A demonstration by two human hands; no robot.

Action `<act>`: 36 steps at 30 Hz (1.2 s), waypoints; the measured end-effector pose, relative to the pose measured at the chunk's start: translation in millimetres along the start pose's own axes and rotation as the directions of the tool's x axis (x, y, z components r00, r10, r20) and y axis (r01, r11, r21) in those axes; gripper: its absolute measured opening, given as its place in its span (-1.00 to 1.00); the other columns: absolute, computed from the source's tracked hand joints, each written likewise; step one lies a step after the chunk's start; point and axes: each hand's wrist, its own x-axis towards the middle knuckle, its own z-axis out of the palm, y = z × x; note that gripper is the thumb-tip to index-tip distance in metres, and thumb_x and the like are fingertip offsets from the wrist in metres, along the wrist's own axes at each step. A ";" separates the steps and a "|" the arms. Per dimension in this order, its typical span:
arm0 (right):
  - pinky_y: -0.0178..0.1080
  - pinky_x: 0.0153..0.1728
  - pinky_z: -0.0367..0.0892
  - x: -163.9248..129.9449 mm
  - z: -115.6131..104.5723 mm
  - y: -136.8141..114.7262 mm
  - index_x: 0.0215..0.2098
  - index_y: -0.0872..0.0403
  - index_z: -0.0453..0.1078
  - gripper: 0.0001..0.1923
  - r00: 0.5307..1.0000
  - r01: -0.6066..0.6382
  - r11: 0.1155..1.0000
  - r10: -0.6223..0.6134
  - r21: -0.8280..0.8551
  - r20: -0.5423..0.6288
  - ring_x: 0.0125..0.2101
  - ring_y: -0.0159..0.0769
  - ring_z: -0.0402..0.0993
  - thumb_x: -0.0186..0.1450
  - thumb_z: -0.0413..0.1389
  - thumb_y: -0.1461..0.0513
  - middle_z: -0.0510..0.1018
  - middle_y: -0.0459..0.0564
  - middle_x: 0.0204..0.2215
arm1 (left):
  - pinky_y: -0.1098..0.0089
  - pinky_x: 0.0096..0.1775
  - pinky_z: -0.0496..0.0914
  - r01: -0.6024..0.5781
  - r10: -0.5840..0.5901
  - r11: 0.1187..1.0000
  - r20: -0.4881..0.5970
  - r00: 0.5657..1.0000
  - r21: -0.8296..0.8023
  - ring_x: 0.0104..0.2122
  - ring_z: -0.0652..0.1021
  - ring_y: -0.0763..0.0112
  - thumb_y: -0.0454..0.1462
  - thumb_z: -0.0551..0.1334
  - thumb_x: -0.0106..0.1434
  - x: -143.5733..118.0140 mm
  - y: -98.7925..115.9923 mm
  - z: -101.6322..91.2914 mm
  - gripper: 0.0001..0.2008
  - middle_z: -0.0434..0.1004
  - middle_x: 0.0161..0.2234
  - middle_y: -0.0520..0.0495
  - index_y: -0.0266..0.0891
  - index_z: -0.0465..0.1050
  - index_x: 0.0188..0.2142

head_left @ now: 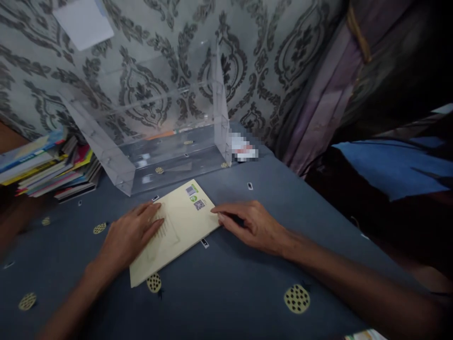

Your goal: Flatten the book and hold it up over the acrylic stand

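Resting flat on the cream booklet (177, 226), the left hand (129, 236) had its fingers spread out and pressed down on the cover, not curled around anything. The right hand (253, 224) touched the booklet's right edge with its fingertips (216, 211), loose and not holding on. The booklet lay tilted on the blue tabletop (230, 283), just in front of the clear plastic box (155, 137).

One thing that could go wrong: the booklet looked thin and smooth, so it could slide on the cloth if one hand pushed harder than the other. The right fingertips only met the edge, so a lift from there could slip, or bend the corner. The clear box stood close, and a quick push forward could bump the booklet into its front wall.

The clear box was open toward the hands. It seemed to have nothing big inside; only the spotted cloth showed through its floor. A stack of books (49, 165) lay to the left of the box, near the patterned wall (283, 56). A small blurred thing (244, 146) sat just right of the box.
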 end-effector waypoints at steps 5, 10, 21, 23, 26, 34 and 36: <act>-0.27 -0.36 0.43 4.7 0.1 9.1 -0.04 0.10 0.55 -0.69 0.999 -0.024 0.997 0.022 -0.074 -0.030 -0.32 -0.25 0.60 0.42 0.01 0.19 0.69 0.08 -0.22 | 0.29 -0.34 0.45 0.179 -0.161 0.983 0.251 0.954 -0.048 -0.12 0.64 0.08 -0.04 0.03 0.44 -9.6 -7.8 -9.6 -0.58 0.58 0.04 -0.15 -0.07 0.46 0.16; -0.08 0.02 0.50 14.0 2.2 23.6 0.04 0.03 0.51 -0.68 1.000 0.013 0.997 -0.014 -0.073 -0.011 -0.03 -0.15 0.60 0.41 0.01 0.21 0.65 0.06 -0.02 | 0.34 -0.37 0.35 0.206 -0.166 0.973 0.316 0.934 -0.099 -0.30 0.64 0.18 -0.02 0.07 0.42 -14.4 5.2 -15.1 -0.62 0.63 -0.15 -0.10 -0.09 0.51 0.04; 0.09 0.27 0.26 32.5 13.0 43.2 0.23 0.13 0.35 -0.57 0.990 0.075 0.987 -0.056 -0.143 0.131 0.26 -0.07 0.35 0.42 0.02 0.21 0.45 0.18 0.23 | 0.39 -0.55 0.20 -0.120 0.120 0.992 0.010 0.993 -0.034 -0.41 0.56 0.22 0.03 0.04 0.46 -22.3 14.6 -11.7 -0.57 0.58 -0.33 -0.16 -0.23 0.50 -0.21; 0.09 0.27 0.26 33.2 14.0 43.0 0.23 0.13 0.34 -0.57 0.988 0.097 0.983 -0.075 -0.158 0.137 0.27 -0.08 0.33 0.43 0.02 0.21 0.44 0.18 0.24 | 0.36 -0.46 0.34 -0.276 0.270 0.952 -0.065 0.961 -0.130 -0.29 0.57 0.20 0.02 0.00 0.48 -23.0 23.5 -13.9 -0.56 0.57 -0.25 -0.18 -0.23 0.49 -0.12; 0.10 0.27 0.25 31.8 15.6 42.6 0.24 0.11 0.32 -0.57 0.988 0.109 0.978 -0.087 -0.177 0.127 0.27 -0.07 0.32 0.42 0.02 0.22 0.43 0.16 0.24 | 0.21 -0.22 0.49 -0.475 0.469 0.841 -0.088 0.879 -0.259 -0.09 0.54 0.12 0.04 0.05 0.46 -24.3 41.1 -18.3 -0.56 0.53 -0.05 -0.23 -0.22 0.41 0.07; 0.11 0.22 0.27 14.5 24.2 26.8 0.14 0.16 0.40 -0.64 0.987 0.159 0.974 -0.151 -0.159 0.060 0.22 -0.04 0.36 0.43 0.02 0.24 0.52 0.21 0.13 | 0.15 -0.10 0.51 -0.610 0.598 0.786 -0.125 0.792 -0.101 -0.01 0.57 0.08 -0.23 0.13 0.45 -29.3 61.2 -20.2 -0.72 0.59 0.01 -0.27 -0.33 0.44 0.05; 0.07 0.21 0.30 8.7 26.0 16.5 0.11 0.16 0.43 -0.67 0.982 0.185 0.974 -0.177 -0.128 0.070 0.21 -0.08 0.37 0.44 0.01 0.24 0.56 0.21 0.08 | 0.18 -0.11 0.53 -0.631 0.612 0.774 -0.196 0.766 -0.047 -0.02 0.59 0.13 -0.24 0.09 0.48 -29.8 60.8 -19.9 -0.72 0.63 -0.02 -0.22 -0.33 0.47 0.01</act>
